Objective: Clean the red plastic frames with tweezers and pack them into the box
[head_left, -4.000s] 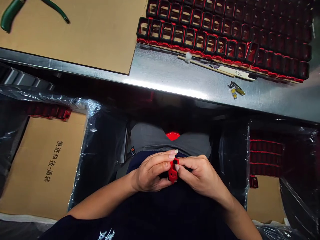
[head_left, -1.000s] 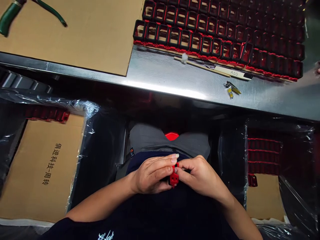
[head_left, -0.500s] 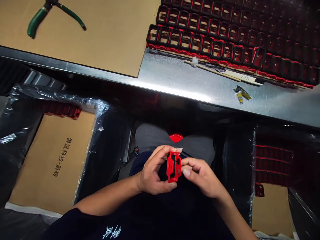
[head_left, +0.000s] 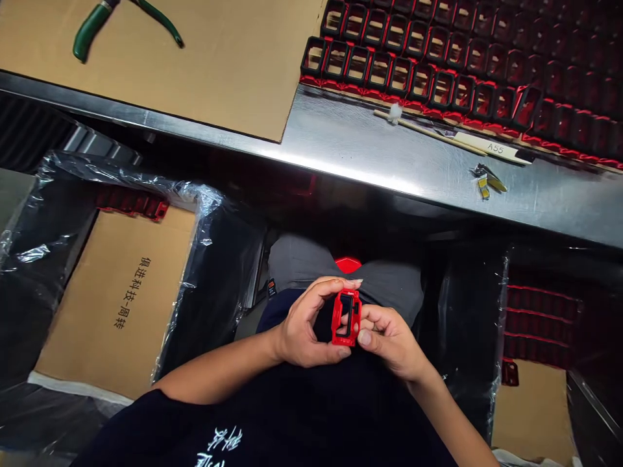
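Note:
Over my lap I hold a small red plastic frame (head_left: 337, 318) with a black inner rim and a long opening through its middle. My left hand (head_left: 306, 327) grips it by its two ends, fingers at the far end and thumb at the near end. From the right side, my right hand (head_left: 389, 340) pinches the frame's edge between thumb and fingers, and a fingertip shows through the opening. Several matching red and black frames (head_left: 421, 84) stand in rows on the metal bench beyond my hands.
Green-handled pliers (head_left: 92, 31) lie on a cardboard sheet (head_left: 233, 71). A cotton-tipped stick (head_left: 438, 135), a marker labelled A55 (head_left: 494, 148) and small yellow-handled nippers (head_left: 489, 181) lie near the bench edge (head_left: 341, 172). Plastic-lined boxes with cardboard (head_left: 121, 279) and red frames (head_left: 540, 318) flank me.
The red frame has turned in my hands, so its opening faces me more squarely. My right fingers have moved closer around its edge. The whole view has shifted slightly.

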### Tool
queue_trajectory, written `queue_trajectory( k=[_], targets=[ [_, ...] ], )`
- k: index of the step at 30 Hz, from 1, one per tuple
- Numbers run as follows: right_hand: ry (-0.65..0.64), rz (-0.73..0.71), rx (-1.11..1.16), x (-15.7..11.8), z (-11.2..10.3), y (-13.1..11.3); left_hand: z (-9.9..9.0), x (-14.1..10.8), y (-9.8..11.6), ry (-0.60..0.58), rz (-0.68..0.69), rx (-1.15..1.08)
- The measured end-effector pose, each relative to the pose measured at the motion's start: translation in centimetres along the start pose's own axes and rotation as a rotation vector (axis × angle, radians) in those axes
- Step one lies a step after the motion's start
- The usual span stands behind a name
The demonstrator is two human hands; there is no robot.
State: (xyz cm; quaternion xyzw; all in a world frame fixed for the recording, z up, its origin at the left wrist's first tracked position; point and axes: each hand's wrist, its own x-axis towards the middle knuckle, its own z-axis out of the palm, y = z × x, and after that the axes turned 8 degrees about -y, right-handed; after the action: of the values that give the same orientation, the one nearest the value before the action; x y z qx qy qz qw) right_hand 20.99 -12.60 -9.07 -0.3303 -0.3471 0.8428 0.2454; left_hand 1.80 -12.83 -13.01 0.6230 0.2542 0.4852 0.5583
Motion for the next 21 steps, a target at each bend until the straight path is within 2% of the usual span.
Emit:
queue_trajectory(
  k=[8,16,21],
  targets=[
    [-0.007,0.034,0.034,0.25,0.03,0.15,-0.18,0.09,0.02,-0.001,-0.005,0.076],
    [0.161,-0.05,-0.007,0.15,0.47,0.22,-0.25,-0.12,-0.14,-0.035,-0.127,0.015],
    [0.164,-0.038,-0.018,0.21,0.33,0.48,-0.24,-0.36,-0.48,-0.027,-0.096,0.051]
  ],
)
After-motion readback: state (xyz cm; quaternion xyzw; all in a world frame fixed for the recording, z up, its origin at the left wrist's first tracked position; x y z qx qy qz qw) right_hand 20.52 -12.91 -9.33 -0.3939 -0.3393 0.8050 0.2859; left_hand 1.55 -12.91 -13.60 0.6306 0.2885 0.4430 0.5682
